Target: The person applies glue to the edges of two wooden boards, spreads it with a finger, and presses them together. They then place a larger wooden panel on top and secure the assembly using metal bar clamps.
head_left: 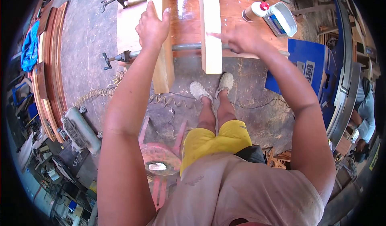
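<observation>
Lying under the left hand (153,29) (grip wide), the left beam (164,67) parallels the right beam (211,16), beside the pointing right hand (240,39).

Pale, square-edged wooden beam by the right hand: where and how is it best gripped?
The beam is probably best gripped at its near end, from the person's side, hand across its width: that end juts past the grey metal clamp bar and reddish-brown panel.
</observation>
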Tool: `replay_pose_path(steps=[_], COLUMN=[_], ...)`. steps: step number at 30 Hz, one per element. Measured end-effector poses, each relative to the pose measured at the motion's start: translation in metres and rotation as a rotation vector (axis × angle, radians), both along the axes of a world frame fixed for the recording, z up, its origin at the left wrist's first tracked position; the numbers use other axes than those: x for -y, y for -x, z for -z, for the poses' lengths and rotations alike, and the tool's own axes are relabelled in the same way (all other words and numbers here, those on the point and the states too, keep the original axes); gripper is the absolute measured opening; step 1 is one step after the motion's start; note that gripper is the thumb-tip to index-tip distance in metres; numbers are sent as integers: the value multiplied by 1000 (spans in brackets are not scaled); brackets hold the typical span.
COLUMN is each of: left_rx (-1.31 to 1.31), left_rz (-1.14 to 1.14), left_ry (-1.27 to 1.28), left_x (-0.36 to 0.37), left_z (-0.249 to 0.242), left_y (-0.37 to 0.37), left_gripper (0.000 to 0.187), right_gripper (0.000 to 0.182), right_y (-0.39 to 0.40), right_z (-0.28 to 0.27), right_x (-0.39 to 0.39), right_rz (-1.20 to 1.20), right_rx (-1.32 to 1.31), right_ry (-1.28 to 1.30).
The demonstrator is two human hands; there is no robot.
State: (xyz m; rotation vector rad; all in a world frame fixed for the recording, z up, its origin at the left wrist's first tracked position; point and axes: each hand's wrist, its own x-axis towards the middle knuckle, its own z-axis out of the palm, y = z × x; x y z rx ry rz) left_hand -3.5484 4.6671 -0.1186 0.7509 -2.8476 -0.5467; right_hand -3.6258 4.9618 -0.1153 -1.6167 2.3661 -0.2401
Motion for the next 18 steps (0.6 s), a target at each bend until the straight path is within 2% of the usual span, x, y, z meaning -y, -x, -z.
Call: replay_pose_path(steps=[2, 6, 8, 12, 18], left_rx=[-13, -20, 13, 0, -5], left_rz=[10, 4, 5, 10, -6], left_ry=[31, 16, 18, 28, 16], left_x=[0, 0, -1, -1, 0], left_z=[2, -1, -2, 0, 0], left_y=[-1, -1, -1, 1, 0], left_gripper=[70, 72, 70, 71, 71], right_gripper=[80, 79, 79, 78, 75], right_y=[-38, -52, -23, 21, -30], right_z=[3, -19, -14, -6, -27], right_x=[-18, -17, -2, 17, 1], right_rz=[-159, -163, 16, 99, -146], right_rx=[129, 157, 74, 33, 82], right_ry=[109, 0, -2, 9, -79])
